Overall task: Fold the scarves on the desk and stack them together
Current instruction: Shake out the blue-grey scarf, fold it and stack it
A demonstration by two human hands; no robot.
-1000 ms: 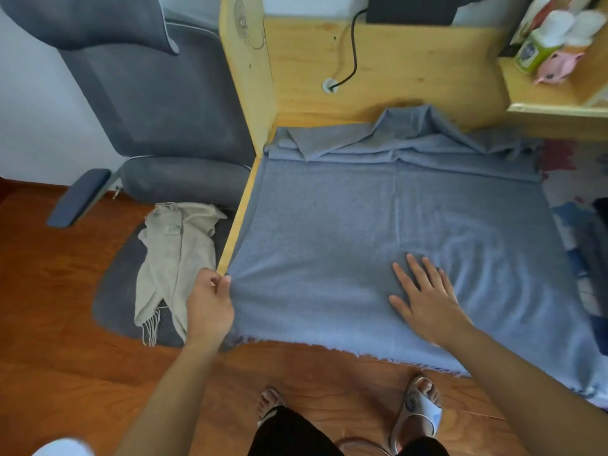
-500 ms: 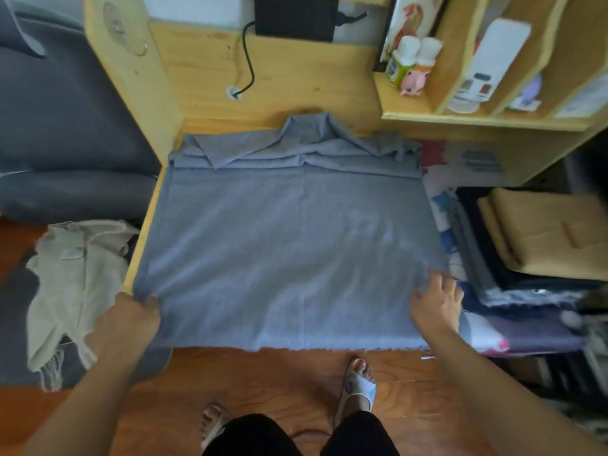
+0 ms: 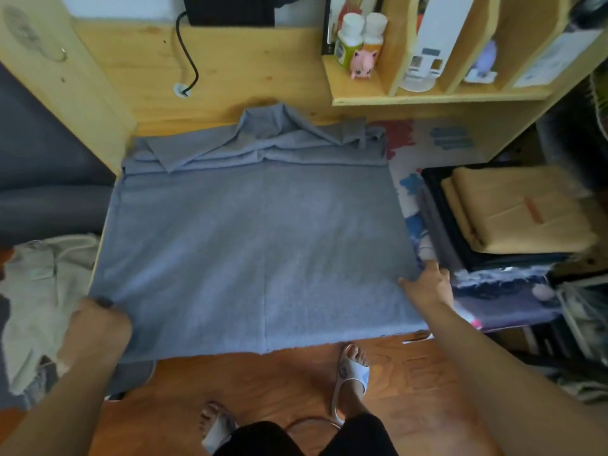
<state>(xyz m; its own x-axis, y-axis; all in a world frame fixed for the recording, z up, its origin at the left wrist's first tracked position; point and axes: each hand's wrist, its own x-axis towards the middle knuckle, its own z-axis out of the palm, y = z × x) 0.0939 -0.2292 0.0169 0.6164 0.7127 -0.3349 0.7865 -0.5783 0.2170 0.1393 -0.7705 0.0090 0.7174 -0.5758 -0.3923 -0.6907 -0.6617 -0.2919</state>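
A large grey-blue scarf (image 3: 256, 245) lies spread flat over the desk, its far end bunched in folds against the wooden back panel. My left hand (image 3: 98, 319) grips the scarf's near left corner, fingers curled round the cloth. At the near right edge my right hand (image 3: 427, 284) touches the scarf with its fingers stretched out. A stack of folded scarves, a tan one (image 3: 519, 209) on top of dark ones, sits at the right. A beige scarf (image 3: 36, 291) lies crumpled on the chair seat at the left.
A grey office chair (image 3: 39, 179) stands left of the desk. Wooden shelves (image 3: 427, 97) at the back right hold bottles and a pink figure. A black cable (image 3: 187, 60) hangs down the back panel. My feet in slippers stand on the wooden floor below.
My right hand slid from the scarf's middle to its near right edge. My left hand kept its hold on the left corner. The view swung right, showing the folded stack.
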